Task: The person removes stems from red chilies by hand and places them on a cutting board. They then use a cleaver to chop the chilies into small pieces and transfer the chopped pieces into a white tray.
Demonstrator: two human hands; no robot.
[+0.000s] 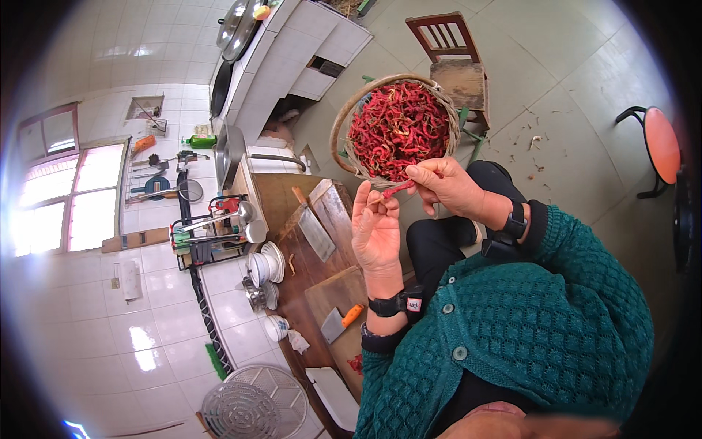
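Both my hands are raised at the near rim of a round wicker basket heaped with dried red chili peppers. Between them runs a single wrinkled red chili. My right hand pinches its body between thumb and fingers. The curled fingertips of my left hand, palm turned up, hold its pale stem end. The basket's arched handle stands up on the left and far side. Each wrist carries a black strap with a small device.
A wooden chair stands beyond the basket. On the left, a wooden counter holds a cleaver, a cutting board with an orange-handled knife, and bowls. A round orange-topped stool is at right. Stem scraps litter the floor.
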